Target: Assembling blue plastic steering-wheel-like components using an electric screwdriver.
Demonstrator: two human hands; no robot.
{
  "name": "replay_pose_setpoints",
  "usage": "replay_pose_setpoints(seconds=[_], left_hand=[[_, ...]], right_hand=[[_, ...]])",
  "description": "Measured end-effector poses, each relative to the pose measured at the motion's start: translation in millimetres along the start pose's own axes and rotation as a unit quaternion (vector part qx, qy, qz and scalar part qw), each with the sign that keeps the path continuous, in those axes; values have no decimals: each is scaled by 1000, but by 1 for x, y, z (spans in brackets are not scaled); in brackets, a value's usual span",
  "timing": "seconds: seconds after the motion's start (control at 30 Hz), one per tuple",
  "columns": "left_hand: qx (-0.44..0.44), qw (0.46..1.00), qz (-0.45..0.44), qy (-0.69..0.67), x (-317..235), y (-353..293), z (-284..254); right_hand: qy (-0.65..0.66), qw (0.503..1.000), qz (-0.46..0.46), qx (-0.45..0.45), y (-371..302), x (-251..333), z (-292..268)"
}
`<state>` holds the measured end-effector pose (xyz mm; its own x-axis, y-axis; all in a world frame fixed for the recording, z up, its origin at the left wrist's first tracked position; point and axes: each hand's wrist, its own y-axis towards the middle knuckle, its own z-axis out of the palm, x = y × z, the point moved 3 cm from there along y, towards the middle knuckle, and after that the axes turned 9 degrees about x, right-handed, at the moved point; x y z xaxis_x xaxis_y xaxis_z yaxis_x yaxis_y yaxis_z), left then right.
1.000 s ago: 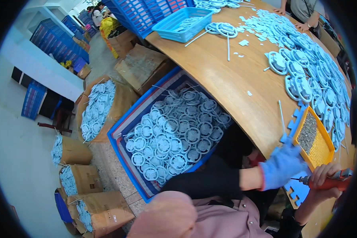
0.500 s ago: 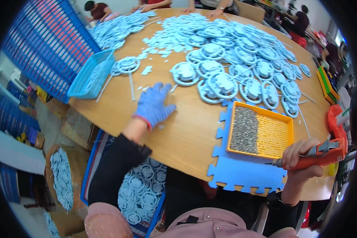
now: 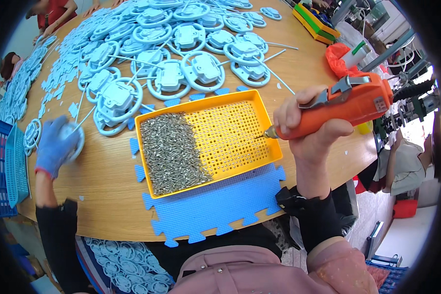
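Observation:
My left hand point(image 3: 56, 147), in a blue glove, is at the left of the table with its fingers closed on a light blue ring-shaped plastic part point(image 3: 79, 145). The glove hides much of that part. In my bare right hand point(image 3: 309, 128) is a red electric screwdriver point(image 3: 348, 104), its bit pointing left over the right edge of a yellow tray point(image 3: 275, 147). Small metal screws point(image 3: 171, 152) lie heaped in the tray's left half; rows of holes fill its right half, many with screws in them. Beneath the tray lies a blue foam mat point(image 3: 208, 208).
A big pile of light blue ring-shaped parts point(image 3: 203, 68) covers the far table. At the left edge stands a light blue basket point(image 3: 15, 166). A red bag point(image 3: 340, 59) and a yellow-green bin point(image 3: 316, 24) are at the far right. More parts point(image 3: 127, 264) lie below the table.
My view has swung to the right and closer to the tray. My left hand, open and holding nothing before, now grips a ring-shaped part. The screwdriver remains in my right hand.

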<state>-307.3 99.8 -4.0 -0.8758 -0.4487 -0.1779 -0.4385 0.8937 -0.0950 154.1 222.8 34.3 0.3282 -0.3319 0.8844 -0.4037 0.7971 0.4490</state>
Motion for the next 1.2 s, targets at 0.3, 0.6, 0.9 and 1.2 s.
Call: replay_pose_setpoints(seconds=[0.3, 0.6, 0.9, 1.2], left_hand=[[23, 923, -70, -377, 7, -185, 20], [-62, 906, -157, -388, -55, -232, 51], [-86, 923, -12, -376, -107, -265, 42], [2, 799, -31, -601, -123, -276, 82]], right_hand=[[11, 1000, 16, 8, 4, -10, -1], [-5, 1000, 5, 2, 5, -12, -4], [37, 995, -57, 69, -6, 32, 21], [198, 932, -37, 302, -43, 56, 156]])
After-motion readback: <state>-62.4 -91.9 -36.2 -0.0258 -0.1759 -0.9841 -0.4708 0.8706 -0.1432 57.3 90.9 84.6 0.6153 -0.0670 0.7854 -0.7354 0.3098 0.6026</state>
